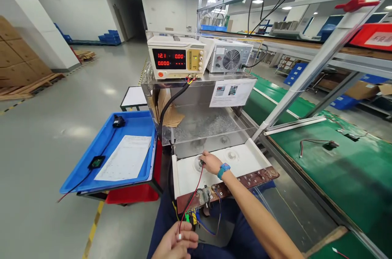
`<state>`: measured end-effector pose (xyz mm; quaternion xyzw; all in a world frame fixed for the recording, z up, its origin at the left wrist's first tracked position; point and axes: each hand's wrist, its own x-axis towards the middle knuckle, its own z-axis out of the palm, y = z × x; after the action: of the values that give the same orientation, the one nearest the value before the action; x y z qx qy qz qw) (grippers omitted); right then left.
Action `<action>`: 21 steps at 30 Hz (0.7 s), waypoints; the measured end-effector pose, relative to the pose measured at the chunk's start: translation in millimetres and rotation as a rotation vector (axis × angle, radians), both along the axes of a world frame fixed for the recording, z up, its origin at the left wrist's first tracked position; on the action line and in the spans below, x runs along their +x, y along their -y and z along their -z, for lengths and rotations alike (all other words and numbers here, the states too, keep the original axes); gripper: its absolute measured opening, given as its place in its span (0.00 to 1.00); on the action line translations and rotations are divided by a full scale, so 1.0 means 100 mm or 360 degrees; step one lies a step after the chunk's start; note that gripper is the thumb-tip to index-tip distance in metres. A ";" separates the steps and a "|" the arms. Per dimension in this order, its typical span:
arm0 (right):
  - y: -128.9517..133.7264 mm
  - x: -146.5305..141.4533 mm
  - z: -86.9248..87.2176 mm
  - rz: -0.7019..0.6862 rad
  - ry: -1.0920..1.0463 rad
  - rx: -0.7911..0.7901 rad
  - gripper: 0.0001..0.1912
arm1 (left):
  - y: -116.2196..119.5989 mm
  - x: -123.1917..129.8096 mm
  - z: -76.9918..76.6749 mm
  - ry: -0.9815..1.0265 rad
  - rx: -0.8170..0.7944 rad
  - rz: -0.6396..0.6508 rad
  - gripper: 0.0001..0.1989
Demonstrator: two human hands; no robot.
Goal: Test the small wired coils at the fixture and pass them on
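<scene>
My right hand (211, 163), with a blue watch on the wrist, reaches into a white tray (186, 179). Its fingers are closed on a small dark part (201, 161), mostly hidden, at a round fitting in the tray. A thin red and black cable (200, 177) runs from this part toward my left hand (177, 239). There, palm up near my lap, the curled fingers hold the cable's small white connector (179, 236). Between the hands, a metal clamp fixture (206, 195) sits on a brown strip (251, 178) with several screws along the tray's front.
A power supply (176, 59) with red digits stands behind, beside a grey fan unit (231, 59). At left, a blue tray (114, 122) holds a paper sheet (125, 159) and a cabled black device (119, 120). A green conveyor (361, 173) and slanted metal post (294, 69) are right.
</scene>
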<state>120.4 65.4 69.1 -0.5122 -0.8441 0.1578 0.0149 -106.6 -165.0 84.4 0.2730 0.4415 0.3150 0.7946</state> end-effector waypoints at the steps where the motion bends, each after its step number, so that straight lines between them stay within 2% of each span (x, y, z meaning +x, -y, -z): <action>1: 0.00 -0.01 -0.01 0.0018 0.0020 -0.0009 0.15 | -0.01 -0.04 -0.03 0.0095 -0.0045 -0.0007 0.26; 3: 0.00 -0.01 -0.02 0.0062 0.0033 -0.0037 0.15 | -0.03 -0.07 -0.10 0.0278 -0.0119 -0.0041 0.29; 7: -0.01 -0.02 -0.03 0.0102 0.0028 -0.0064 0.16 | -0.12 -0.01 -0.24 0.0490 -0.0252 -0.0147 0.30; 9: -0.01 -0.02 -0.03 0.0101 0.0052 -0.0062 0.16 | -0.19 0.05 -0.28 0.0418 -0.0367 -0.0219 0.28; 12: 0.00 -0.04 -0.06 0.0108 0.0104 -0.0047 0.16 | -0.28 0.14 -0.28 0.0126 -0.0429 -0.0368 0.22; 15: 0.02 -0.09 -0.08 0.0192 0.0146 -0.0008 0.16 | -0.32 0.20 -0.28 -0.0027 -0.0308 -0.0408 0.21; 18: 0.03 -0.18 -0.07 0.0417 0.0178 0.0044 0.22 | -0.34 0.26 -0.29 -0.0165 -0.0071 -0.0405 0.23; 21: 0.04 -0.29 -0.03 0.0624 0.0181 0.0061 0.26 | -0.37 0.35 -0.30 -0.0378 0.0123 -0.0508 0.21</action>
<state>91.0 61.0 72.4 -0.6744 -0.7306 0.1065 0.0074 -72.1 -127.8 114.3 0.2651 0.5573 0.4192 0.6659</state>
